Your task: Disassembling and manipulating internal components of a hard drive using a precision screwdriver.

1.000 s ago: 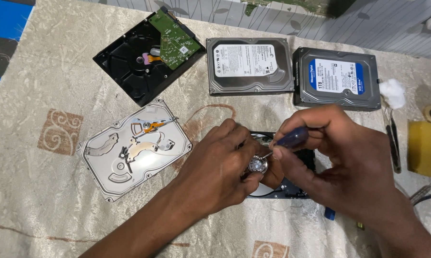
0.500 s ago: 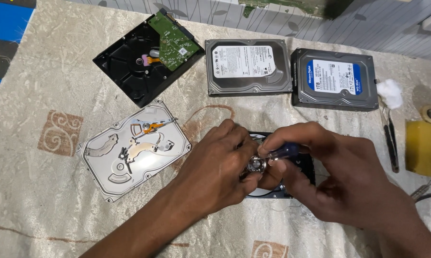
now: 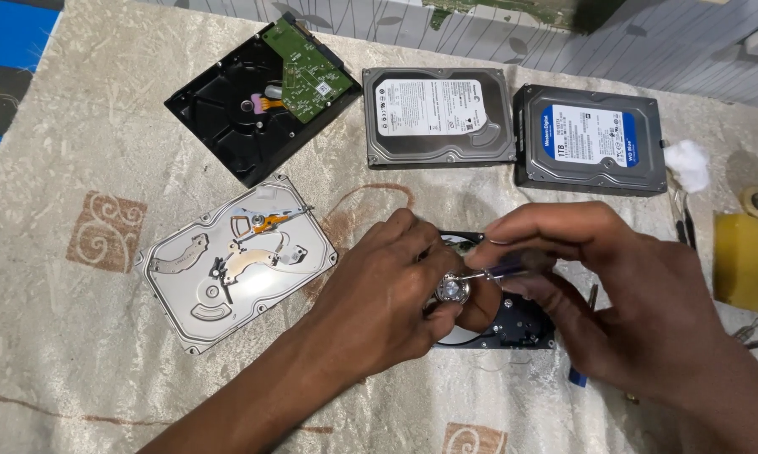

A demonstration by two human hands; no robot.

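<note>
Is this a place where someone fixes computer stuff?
Probably, a makeshift repair table under a patterned cloth. Several hard drives lie about, one opened hard drive showing its insides, and the right hand works a small screwdriver over another.

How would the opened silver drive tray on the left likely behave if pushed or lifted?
The silver drive tray looks like rigid cast metal, so probably stiff and fairly heavy. Lying flat on the patterned cloth, it would likely drag, not roll. Its thin orange ribbon seems fragile.
</note>
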